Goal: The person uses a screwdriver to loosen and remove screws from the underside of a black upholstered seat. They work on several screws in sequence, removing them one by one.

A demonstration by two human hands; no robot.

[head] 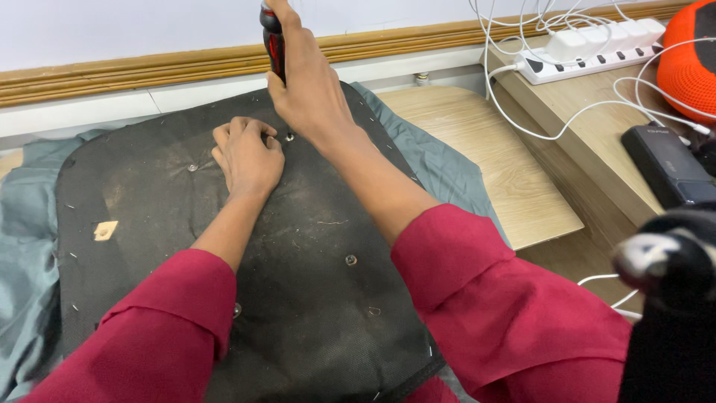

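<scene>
Head view: a small tan label point(105, 230), roughly square, sits at the left of the frame on a black panel point(149, 246), which lies flat on a grey-green cloth point(26, 246) and fills the lower centre. At the right edge, a white power strip point(589, 48) with white cables rests on a wooden shelf point(589, 127), beside a black box point(667, 166) and an orange round thing point(693, 60).

The screwdriver point(272, 41) stands at top centre, its long axis nearly upright, black-and-red handle up, the tip end pointing down toward a screw point(289, 137) in the panel; the shaft is hidden behind the hand. The right hand point(306, 82) reaches forward with the arm stretched, its grip wrapped tight round the handle. The left hand point(246, 153) lies just left of the screw, knuckles up, fingers curled into a loose fist pressed on the panel, holding nothing visible. Both sleeves are dark red.
</scene>
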